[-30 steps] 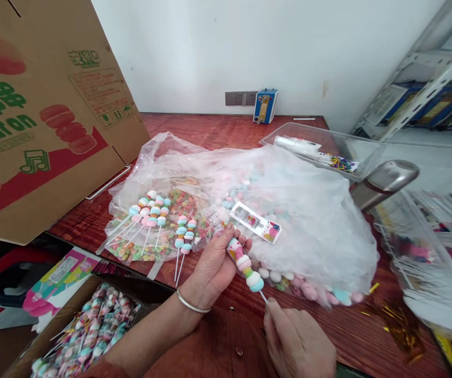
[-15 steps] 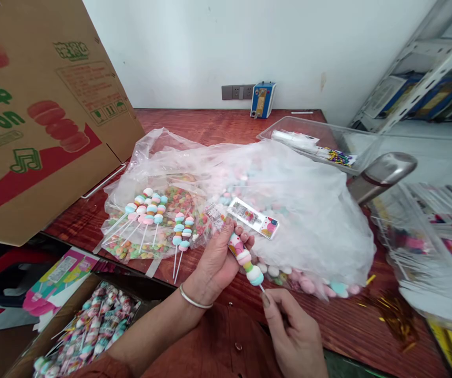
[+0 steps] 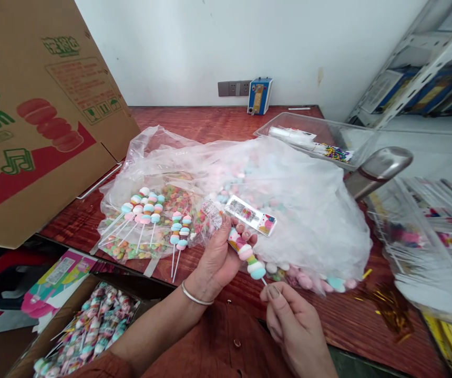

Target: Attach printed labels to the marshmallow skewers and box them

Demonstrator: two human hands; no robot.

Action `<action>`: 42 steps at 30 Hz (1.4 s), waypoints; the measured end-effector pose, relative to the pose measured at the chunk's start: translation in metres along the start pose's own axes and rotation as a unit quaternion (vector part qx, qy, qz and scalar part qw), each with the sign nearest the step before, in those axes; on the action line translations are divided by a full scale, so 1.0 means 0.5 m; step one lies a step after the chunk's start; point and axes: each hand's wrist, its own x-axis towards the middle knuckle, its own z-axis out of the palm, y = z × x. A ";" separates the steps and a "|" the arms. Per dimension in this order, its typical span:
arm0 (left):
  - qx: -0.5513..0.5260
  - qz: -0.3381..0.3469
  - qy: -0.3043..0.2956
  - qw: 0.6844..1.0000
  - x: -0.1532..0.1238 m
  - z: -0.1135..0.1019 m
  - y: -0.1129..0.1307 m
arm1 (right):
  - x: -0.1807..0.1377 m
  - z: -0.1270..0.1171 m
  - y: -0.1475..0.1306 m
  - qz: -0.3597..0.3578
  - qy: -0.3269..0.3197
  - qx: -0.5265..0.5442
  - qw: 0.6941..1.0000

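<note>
My left hand (image 3: 221, 257) is closed around the upper end of a marshmallow candy skewer (image 3: 255, 266), where a printed plastic wrapper covers part of it. Below those fingers, pink, green, white and blue pieces stick out bare. The thumb and fingers of my right hand (image 3: 295, 317) pinch the skewer's white stick (image 3: 264, 281) near the candy. Just beyond my left fingers, a stack of flat printed wrappers (image 3: 250, 215) lies on a plastic bag of marshmallows (image 3: 308, 210). Several finished-looking skewers (image 3: 143, 206) rest on a bag of gummy rings (image 3: 131, 253) to the left.
A large cardboard box (image 3: 52, 94) stands at the left. Below it, an open carton (image 3: 37, 336) holds many wrapped skewers (image 3: 95, 331). Clear trays (image 3: 363, 163) and a metal flask (image 3: 383, 165) are at the right, near gold twist ties (image 3: 393, 310).
My right hand has shifted slightly right, and its fingers now pinch the stick more tightly bunched. My left hand still holds the wrapped end. The whole view has moved a little.
</note>
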 end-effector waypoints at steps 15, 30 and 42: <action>0.004 -0.030 0.020 0.999 0.000 0.000 -0.001 | 0.017 -0.012 0.004 -0.393 0.125 -0.418 0.809; 0.012 -0.056 -0.023 0.998 -0.011 0.003 -0.028 | 0.042 0.024 -0.012 0.037 -0.012 0.140 0.989; 0.091 -0.082 0.069 0.990 0.002 0.000 -0.009 | 0.052 -0.030 -0.003 -0.490 0.194 -0.585 0.616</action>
